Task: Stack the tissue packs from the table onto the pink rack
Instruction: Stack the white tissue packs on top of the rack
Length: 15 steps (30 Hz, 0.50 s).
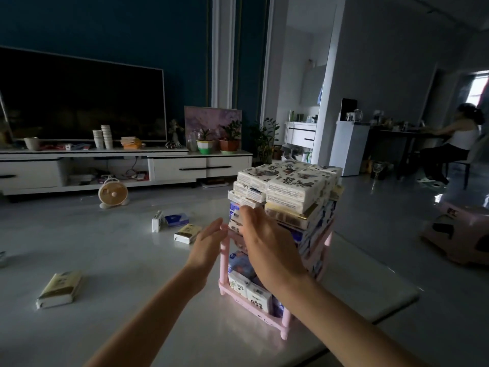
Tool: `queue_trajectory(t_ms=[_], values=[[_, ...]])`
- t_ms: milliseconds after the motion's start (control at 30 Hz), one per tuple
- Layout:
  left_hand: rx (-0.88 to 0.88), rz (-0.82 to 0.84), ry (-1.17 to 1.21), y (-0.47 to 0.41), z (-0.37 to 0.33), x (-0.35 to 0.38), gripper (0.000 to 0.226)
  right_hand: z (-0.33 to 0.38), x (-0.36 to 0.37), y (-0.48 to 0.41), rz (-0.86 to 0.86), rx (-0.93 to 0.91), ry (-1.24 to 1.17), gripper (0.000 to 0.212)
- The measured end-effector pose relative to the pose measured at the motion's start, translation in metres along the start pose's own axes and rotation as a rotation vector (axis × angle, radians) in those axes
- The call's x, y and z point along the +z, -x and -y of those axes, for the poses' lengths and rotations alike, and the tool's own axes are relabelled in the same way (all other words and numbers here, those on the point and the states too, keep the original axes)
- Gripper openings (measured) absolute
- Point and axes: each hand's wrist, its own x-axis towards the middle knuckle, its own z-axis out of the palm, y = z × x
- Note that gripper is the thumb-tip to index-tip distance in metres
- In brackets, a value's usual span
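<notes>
A small pink rack (285,320) stands on the white table (127,266), its lower shelf full of tissue packs and a tall stack of packs (288,189) piled on top. My right hand (267,245) lies flat with straight fingers against the stack's near left side. My left hand (209,245) is open with straight fingers beside the rack's left post, holding nothing. Loose packs lie on the table: a cream pack (59,288) at near left, another cream pack (186,233), a blue pack (176,219) and a white pack (157,221) farther back.
Beyond the table stand a TV bench (127,165) with a large screen, a small fan (113,193) on the floor and potted plants. A pink stool (460,231) sits at right. A person sits at a dark desk (460,139) far right.
</notes>
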Motion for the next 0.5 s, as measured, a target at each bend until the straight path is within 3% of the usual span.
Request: queue_trajectory(t_ms=[100, 200, 400, 500], values=[[0.004, 0.008, 0.004, 0.001, 0.0, 0.001, 0.039, -0.002, 0.01, 0.005, -0.004, 0.017, 0.001, 0.067], [0.008, 0.004, 0.015, 0.002, 0.0, 0.002, 0.026, 0.002, 0.013, 0.009, 0.019, 0.045, 0.009, 0.057], [0.015, 0.026, -0.018, 0.001, 0.004, -0.001, 0.038, 0.009, 0.011, 0.011, 0.015, 0.09, 0.213, 0.047], [0.016, 0.03, -0.03, 0.003, 0.006, -0.004, 0.028, 0.005, 0.013, 0.012, 0.023, 0.088, 0.209, 0.043]])
